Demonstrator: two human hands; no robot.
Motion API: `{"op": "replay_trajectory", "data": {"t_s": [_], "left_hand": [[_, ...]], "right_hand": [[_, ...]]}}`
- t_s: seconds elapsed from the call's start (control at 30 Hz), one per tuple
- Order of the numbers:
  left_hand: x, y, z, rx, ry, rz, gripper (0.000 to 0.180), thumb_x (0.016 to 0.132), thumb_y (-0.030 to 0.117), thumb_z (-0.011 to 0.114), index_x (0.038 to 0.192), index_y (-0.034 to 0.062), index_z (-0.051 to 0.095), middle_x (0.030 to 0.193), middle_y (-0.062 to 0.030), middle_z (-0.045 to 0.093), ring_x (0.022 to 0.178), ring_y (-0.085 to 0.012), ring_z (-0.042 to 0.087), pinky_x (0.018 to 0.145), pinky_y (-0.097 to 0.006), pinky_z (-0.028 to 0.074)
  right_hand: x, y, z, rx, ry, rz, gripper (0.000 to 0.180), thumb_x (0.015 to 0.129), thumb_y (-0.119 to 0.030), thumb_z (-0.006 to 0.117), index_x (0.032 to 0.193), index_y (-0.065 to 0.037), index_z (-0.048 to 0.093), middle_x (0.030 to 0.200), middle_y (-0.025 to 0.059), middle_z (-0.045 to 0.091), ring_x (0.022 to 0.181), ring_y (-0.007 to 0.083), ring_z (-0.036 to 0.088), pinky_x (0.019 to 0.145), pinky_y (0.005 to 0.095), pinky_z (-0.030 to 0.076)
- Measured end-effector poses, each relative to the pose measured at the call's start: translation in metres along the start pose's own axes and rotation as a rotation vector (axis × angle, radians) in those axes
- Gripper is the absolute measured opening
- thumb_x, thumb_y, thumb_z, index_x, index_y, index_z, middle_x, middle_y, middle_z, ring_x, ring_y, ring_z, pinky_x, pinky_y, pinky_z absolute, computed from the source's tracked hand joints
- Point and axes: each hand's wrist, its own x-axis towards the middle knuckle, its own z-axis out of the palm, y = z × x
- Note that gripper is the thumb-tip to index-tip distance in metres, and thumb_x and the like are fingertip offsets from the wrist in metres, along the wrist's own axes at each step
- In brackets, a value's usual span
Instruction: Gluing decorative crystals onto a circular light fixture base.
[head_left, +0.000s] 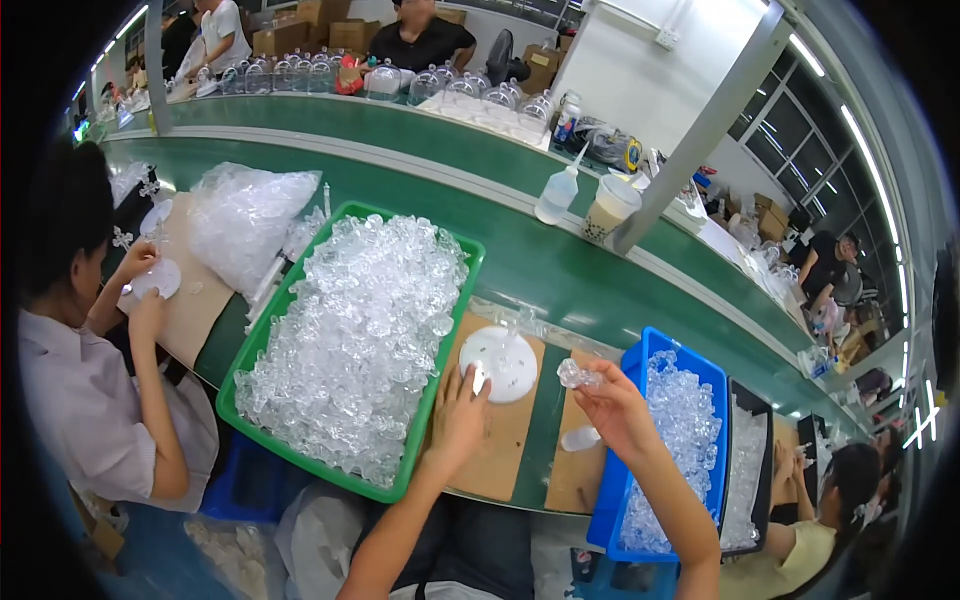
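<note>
A round white disc (pixel 498 364) with several small marks and a clear plastic piece on it lies on a brown cardboard sheet in front of me. My left hand (pixel 460 418) is at its near left edge, thumb and fingers closing on the rim; a small white patch shows between the fingertips, too small to name. Right of the disc, my right hand (pixel 612 398) is raised and pinches a clear, faceted plastic piece (pixel 576 374) between thumb and fingertips. Below that hand, a small clear cylindrical piece (pixel 580 438) lies on another cardboard sheet.
A green tray (pixel 402 480) heaped with clear plastic pieces stands at my left, a blue tray (pixel 606 525) of similar pieces at my right, beside a black tray (pixel 762 480). A squeeze bottle (pixel 556 195) and a cup (pixel 608 208) stand behind. Co-workers sit on both sides.
</note>
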Motion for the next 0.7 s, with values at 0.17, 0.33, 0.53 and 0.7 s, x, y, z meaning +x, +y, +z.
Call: {"op": "replay_trajectory", "data": {"t_s": [0.17, 0.33, 0.53, 0.7], "left_hand": [[-0.015, 0.027, 0.014, 0.091, -0.037, -0.092, 0.038, 0.085, 0.019, 0.052, 0.118, 0.0004, 0.056, 0.124, -0.0250, 0.049, 0.119, -0.0377, 0.042, 0.105, -0.050, 0.027], [-0.035, 0.056, -0.026, -0.432, -0.250, -0.239, 0.040, 0.084, 0.016, 0.054, 0.121, 0.0004, 0.053, 0.124, -0.0261, 0.047, 0.118, -0.0397, 0.042, 0.103, -0.052, 0.028], [-0.061, 0.006, -0.027, -0.262, -0.143, 0.023, 0.049, 0.081, 0.020, 0.061, 0.127, 0.0078, 0.050, 0.139, -0.0266, 0.031, 0.131, -0.0420, 0.026, 0.105, -0.052, 0.024], [-0.066, 0.013, -0.020, -0.270, -0.135, -0.020, 0.057, 0.078, 0.028, 0.065, 0.129, 0.0126, 0.049, 0.140, -0.0273, 0.028, 0.133, -0.0399, 0.025, 0.107, -0.051, 0.023]], "right_hand": [[-0.007, 0.021, -0.002, 0.387, 0.094, 0.234, 0.025, 0.085, -0.008, 0.060, 0.108, 0.000, 0.053, 0.105, 0.0132, 0.061, 0.097, 0.0196, 0.059, 0.086, 0.0267, 0.048], [0.001, 0.029, 0.017, -0.092, 0.078, 0.146, 0.026, 0.082, -0.004, 0.064, 0.106, 0.002, 0.057, 0.109, 0.0127, 0.062, 0.097, 0.0154, 0.060, 0.086, 0.0252, 0.048], [0.007, 0.067, 0.020, -0.207, 0.149, 0.215, 0.032, 0.079, -0.001, 0.066, 0.109, 0.004, 0.058, 0.105, 0.0103, 0.064, 0.092, 0.0128, 0.061, 0.084, 0.0243, 0.048], [0.017, 0.091, 0.033, -0.405, 0.208, 0.122, 0.032, 0.077, -0.002, 0.069, 0.107, 0.004, 0.060, 0.101, 0.0089, 0.065, 0.088, 0.0110, 0.061, 0.080, 0.0242, 0.049]]}}
